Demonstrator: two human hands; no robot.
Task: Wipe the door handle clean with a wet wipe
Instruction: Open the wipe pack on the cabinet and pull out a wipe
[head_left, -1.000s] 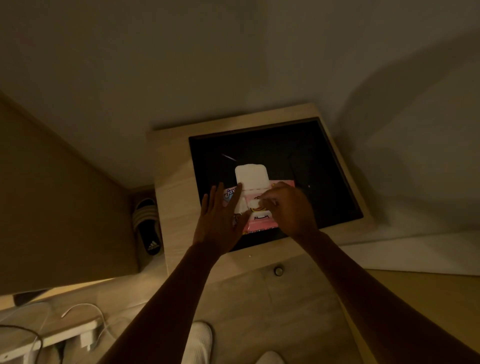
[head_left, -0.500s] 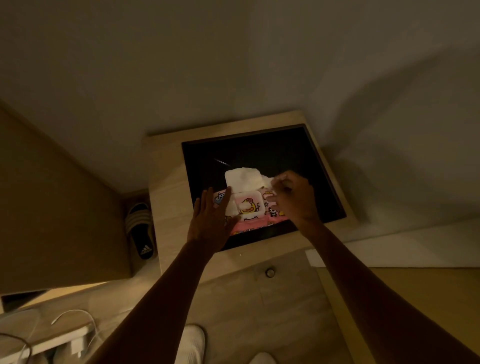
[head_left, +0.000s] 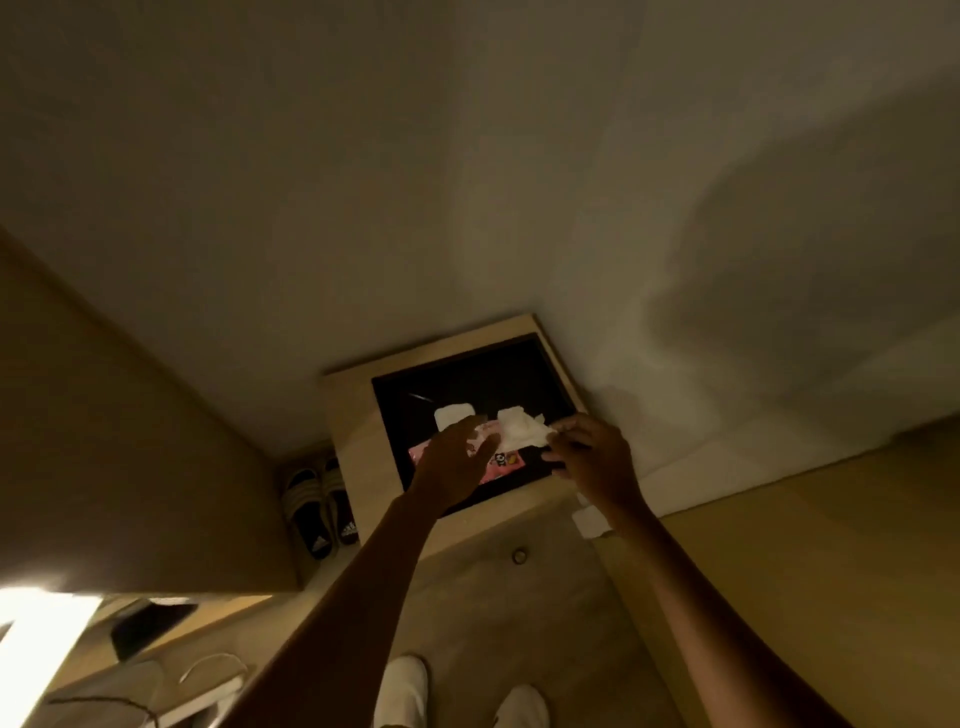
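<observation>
Right hand (head_left: 592, 457) pinching wet wipe (head_left: 519, 430) by right end, wipe stretched leftward to pack (head_left: 493, 464); left hand (head_left: 457, 462) fingers spread, pressing pack down on surface (head_left: 358, 441); door handle not visible

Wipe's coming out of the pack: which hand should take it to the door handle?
Right. The right hand already pinches the wipe, drawn out of the pack. The left hand lies on the pack, steadying it. No door handle shows in this view.
</observation>
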